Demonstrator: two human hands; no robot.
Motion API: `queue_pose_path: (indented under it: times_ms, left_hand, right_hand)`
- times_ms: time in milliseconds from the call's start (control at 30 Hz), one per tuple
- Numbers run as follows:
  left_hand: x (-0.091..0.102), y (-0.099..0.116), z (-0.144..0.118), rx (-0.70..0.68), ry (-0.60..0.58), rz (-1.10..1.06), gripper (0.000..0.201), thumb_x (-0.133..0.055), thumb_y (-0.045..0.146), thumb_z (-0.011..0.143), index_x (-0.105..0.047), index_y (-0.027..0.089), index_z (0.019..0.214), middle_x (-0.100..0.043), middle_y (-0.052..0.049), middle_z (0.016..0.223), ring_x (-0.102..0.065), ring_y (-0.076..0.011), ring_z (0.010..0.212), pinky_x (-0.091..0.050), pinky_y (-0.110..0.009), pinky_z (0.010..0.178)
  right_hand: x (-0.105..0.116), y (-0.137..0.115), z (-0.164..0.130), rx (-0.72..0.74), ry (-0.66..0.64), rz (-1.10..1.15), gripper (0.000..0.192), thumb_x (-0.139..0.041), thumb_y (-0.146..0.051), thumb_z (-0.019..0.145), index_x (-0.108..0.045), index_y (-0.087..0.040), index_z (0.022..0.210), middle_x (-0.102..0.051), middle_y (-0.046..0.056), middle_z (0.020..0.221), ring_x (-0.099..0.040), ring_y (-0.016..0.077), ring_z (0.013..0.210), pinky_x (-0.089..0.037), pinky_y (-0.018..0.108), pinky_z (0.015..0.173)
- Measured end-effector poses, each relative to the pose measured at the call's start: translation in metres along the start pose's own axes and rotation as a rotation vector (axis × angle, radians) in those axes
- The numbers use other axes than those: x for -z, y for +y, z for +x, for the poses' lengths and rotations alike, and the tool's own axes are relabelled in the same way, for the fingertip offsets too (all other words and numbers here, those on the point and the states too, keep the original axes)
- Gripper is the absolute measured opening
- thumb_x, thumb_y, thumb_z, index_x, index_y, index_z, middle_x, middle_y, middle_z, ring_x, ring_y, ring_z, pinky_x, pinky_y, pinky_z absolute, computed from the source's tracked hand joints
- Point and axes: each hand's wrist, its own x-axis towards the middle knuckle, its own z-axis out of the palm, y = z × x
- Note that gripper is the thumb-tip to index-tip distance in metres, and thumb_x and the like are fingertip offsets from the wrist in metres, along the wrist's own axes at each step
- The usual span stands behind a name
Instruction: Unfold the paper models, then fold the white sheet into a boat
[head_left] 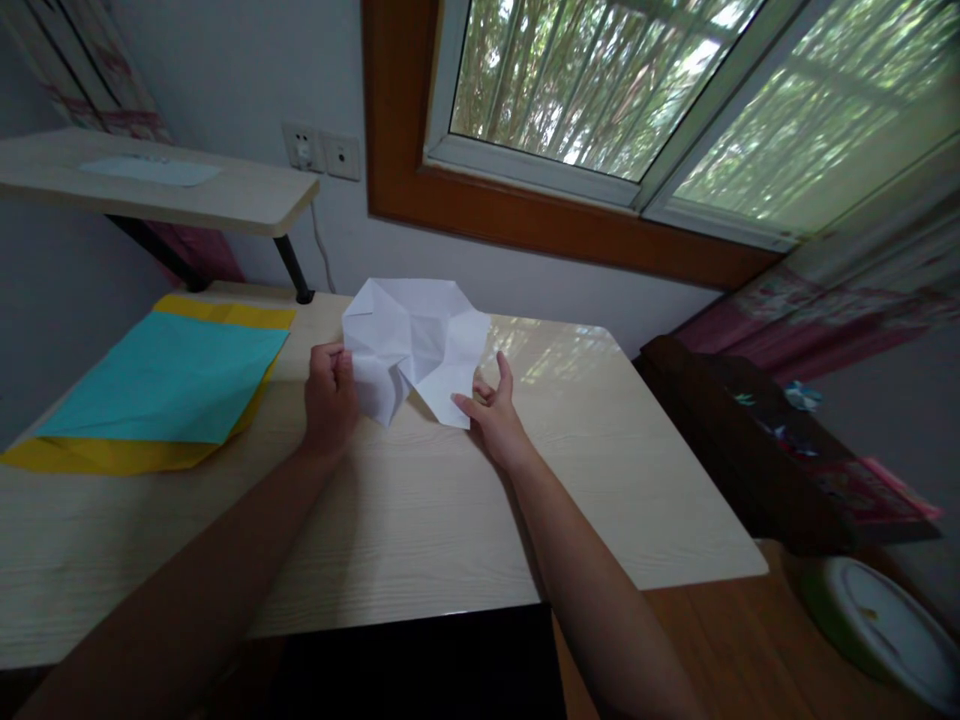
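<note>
A creased white sheet of paper [414, 340] is held up above the pale wooden table [420, 520], partly folded with many crease lines. My left hand [328, 398] pinches its lower left edge between thumb and fingers. My right hand [491, 418] holds the lower right corner with the fingertips, the other fingers spread.
A turquoise sheet [161, 380] lies on a yellow sheet [97, 455] at the table's left. A raised shelf [157, 185] stands behind them. A dark wooden cabinet [750, 440] with small items and a green-and-white lidded tub [877, 625] are at the right. A window is above.
</note>
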Motion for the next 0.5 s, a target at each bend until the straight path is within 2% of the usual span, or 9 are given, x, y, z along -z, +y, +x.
queue_pose_path:
  times_ms: [133, 267, 333, 500]
  left_hand:
    - [0.0006, -0.0001, 0.0014, 0.012, -0.011, -0.013, 0.019, -0.044, 0.039, 0.101, -0.054, 0.022, 0.105, -0.065, -0.004, 0.095, -0.063, -0.0208, 0.088, -0.047, -0.030, 0.078]
    - [0.0005, -0.0011, 0.0034, 0.035, 0.012, 0.004, 0.015, -0.047, 0.035, 0.099, -0.053, 0.022, 0.104, -0.065, -0.005, 0.096, -0.064, -0.0215, 0.089, -0.047, -0.031, 0.080]
    - [0.0004, -0.0013, 0.0038, 0.040, 0.015, 0.002, 0.016, -0.047, 0.035, 0.099, -0.052, 0.022, 0.105, -0.065, -0.006, 0.098, -0.064, -0.0224, 0.091, -0.048, -0.032, 0.080]
    - [0.0015, -0.0031, 0.0071, 0.063, 0.064, -0.007, 0.014, -0.045, 0.031, 0.099, -0.051, 0.022, 0.108, -0.066, -0.009, 0.107, -0.065, -0.0234, 0.100, -0.049, -0.034, 0.086]
  right_hand:
    - [-0.0034, -0.0022, -0.0009, 0.019, -0.058, -0.042, 0.123, -0.083, -0.038, 0.074, 0.007, -0.039, 0.158, -0.070, -0.005, 0.086, -0.063, 0.0155, 0.065, -0.055, 0.029, 0.060]
    - [-0.0033, -0.0055, -0.0008, 0.140, -0.010, -0.124, 0.109, -0.081, -0.036, 0.077, -0.009, -0.035, 0.159, -0.053, -0.012, 0.067, -0.049, 0.0106, 0.055, -0.044, 0.022, 0.055]
    - [-0.0025, -0.0068, -0.0006, 0.185, 0.007, -0.156, 0.100, -0.078, -0.035, 0.079, -0.016, -0.035, 0.157, -0.046, -0.012, 0.066, -0.043, 0.0099, 0.054, -0.039, 0.021, 0.053]
    - [0.0006, -0.0076, 0.0002, 0.221, 0.021, -0.220, 0.086, -0.069, -0.035, 0.084, -0.021, -0.037, 0.156, -0.042, -0.009, 0.072, -0.040, 0.0115, 0.059, -0.037, 0.024, 0.056]
